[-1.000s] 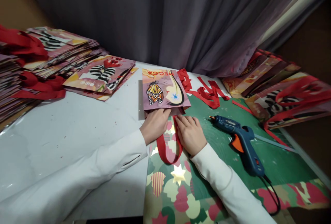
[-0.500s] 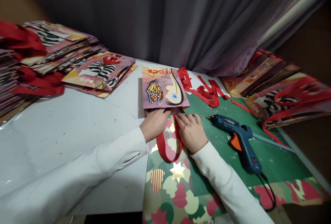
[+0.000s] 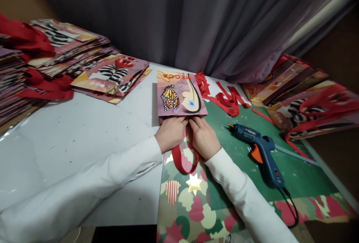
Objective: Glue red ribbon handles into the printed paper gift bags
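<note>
Purple and butterfly-printed, the bag (image 3: 182, 95) lay on the counter (image 3: 112, 130), its near edge at my left hand (image 3: 172, 132) and right hand (image 3: 204, 136); whether either grip pinched it, I couldn't tell.

White table (image 3: 92, 138): bag stacks (image 3: 81, 54) upper left, patterned sheet (image 3: 185, 213) lower centre, green mat (image 3: 305, 175) right with glue gun (image 3: 260, 149), red ribbon scraps (image 3: 228, 104) above mat, my butterfly bag (image 3: 182, 95) centre.
</note>
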`<state>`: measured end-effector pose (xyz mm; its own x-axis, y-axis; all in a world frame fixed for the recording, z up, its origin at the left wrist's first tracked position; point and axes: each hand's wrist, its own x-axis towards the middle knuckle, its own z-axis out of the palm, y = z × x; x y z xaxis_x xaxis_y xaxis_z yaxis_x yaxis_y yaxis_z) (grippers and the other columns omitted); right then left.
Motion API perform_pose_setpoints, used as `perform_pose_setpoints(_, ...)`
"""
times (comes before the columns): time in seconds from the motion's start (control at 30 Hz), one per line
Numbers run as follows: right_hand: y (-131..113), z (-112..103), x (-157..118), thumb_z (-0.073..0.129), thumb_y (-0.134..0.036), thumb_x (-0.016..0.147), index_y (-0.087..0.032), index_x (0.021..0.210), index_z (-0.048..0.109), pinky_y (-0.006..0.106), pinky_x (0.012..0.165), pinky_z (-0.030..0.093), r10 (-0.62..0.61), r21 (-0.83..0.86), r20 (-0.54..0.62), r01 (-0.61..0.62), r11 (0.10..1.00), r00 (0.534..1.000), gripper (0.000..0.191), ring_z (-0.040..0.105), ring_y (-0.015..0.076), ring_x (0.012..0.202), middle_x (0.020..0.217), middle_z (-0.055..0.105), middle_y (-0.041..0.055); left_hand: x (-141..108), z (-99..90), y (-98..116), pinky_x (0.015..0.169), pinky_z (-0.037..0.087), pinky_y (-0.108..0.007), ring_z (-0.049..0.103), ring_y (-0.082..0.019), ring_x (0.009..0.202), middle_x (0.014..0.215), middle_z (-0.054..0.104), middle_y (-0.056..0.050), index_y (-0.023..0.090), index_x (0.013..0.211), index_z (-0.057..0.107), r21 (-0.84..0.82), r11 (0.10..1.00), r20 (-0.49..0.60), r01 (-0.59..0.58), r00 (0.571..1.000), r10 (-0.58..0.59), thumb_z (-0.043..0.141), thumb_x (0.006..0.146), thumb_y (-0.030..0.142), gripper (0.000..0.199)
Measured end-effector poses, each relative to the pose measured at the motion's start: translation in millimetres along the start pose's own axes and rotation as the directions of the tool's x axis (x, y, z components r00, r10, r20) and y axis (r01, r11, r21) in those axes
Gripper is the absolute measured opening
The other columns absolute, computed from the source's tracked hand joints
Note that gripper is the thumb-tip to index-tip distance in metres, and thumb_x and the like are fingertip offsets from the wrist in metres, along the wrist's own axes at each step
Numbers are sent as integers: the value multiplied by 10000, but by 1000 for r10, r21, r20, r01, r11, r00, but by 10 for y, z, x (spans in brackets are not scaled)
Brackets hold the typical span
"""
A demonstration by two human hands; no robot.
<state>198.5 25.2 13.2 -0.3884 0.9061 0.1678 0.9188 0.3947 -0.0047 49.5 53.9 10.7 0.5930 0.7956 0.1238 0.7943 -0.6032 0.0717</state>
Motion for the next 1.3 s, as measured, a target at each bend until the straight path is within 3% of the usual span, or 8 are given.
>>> perform_pose_setpoints(0.1, -26, 1, 57, 406, -97, 926, -113, 1148, 637, 332, 900, 454, 5, -26, 43, -4, 1000, 999, 321, 526, 248, 1036, 1178, 608, 149, -25, -33, 3, 855, 491, -395, 629, -276, 993, 1154, 643, -158, 78, 1230, 596, 2, 1000, 22, 15, 1000, -15, 408, 907, 156, 382)
perform_pose_setpoints(0.33, 76, 21, -30, 426, -91, 922, -121, 1253, 607, 327, 929, 493, -59, -9, 35, 60, 998, 998, 378, 577, 231, 1094, 1239, 638, 125, -63, -50, -32, 868, 490, -394, 609, -278, 1076, 1298, 585, -145, 103, 1379, 476, -32, 999, 80, 18, 997, -15, 427, 902, 158, 483)
perform_pose_setpoints(0.57, 287, 45, -92, 448, -75, 841, -157, 1058, 681, 346, 991, 482, -75, 352, -59, 91, 932, 995, 328, 614, 214, 1151, 1214, 674, 116, -73, -48, -22, 816, 494, -391, 619, -276, 1026, 1262, 604, -123, 102, 1409, 450, -21, 1000, 80, 21, 997, -20, 431, 888, 164, 525)
perform_pose_setpoints(0.73, 374, -19, -121, 465, -146, 849, -195, 901, 621, 305, 839, 512, 18, 574, -155, 75, 816, 988, 172, 666, 184, 927, 977, 709, 66, -71, -42, -30, 823, 486, -391, 609, -276, 1026, 1260, 600, -134, 78, 1408, 446, -19, 1000, 74, 3, 997, -1, 427, 884, 157, 530)
perform_pose_setpoints(0.93, 210, 45, -99, 425, -105, 844, -119, 1238, 608, 350, 781, 429, 75, 241, -91, -51, 969, 993, 435, 566, 240, 888, 951, 626, 123, -68, -25, -28, 816, 490, -394, 607, -274, 1027, 1269, 594, -137, 85, 1382, 478, -27, 1000, 53, -1, 999, 2, 427, 882, 148, 506)
perform_pose_setpoints(1.03, 106, 19, -96, 434, -100, 851, -167, 1230, 645, 362, 754, 364, 28, 75, -23, -26, 997, 999, 439, 537, 253, 885, 941, 618, 118, -68, -22, -22, 818, 489, -384, 604, -272, 1048, 1268, 595, -142, 89, 1388, 475, -29, 1000, 40, 2, 999, -1, 428, 884, 148, 509)
perform_pose_setpoints(1.2, 109, -79, -111, 492, -124, 813, -202, 853, 720, 329, 765, 334, -52, 278, 0, 50, 959, 999, 245, 560, 204, 853, 872, 641, 57, -73, -29, -29, 785, 493, -381, 617, -269, 1017, 1241, 613, -126, 92, 1429, 424, -32, 999, 56, 23, 998, -21, 409, 898, 165, 536)
perform_pose_setpoints(1.3, 167, -49, -101, 466, -121, 811, -169, 1102, 674, 328, 777, 338, 79, 283, -16, -71, 956, 997, 362, 587, 211, 892, 966, 691, 70, -70, -30, -37, 791, 490, -383, 615, -267, 1010, 1245, 611, -118, 97, 1397, 469, -33, 999, 55, 14, 998, -12, 408, 886, 152, 518)
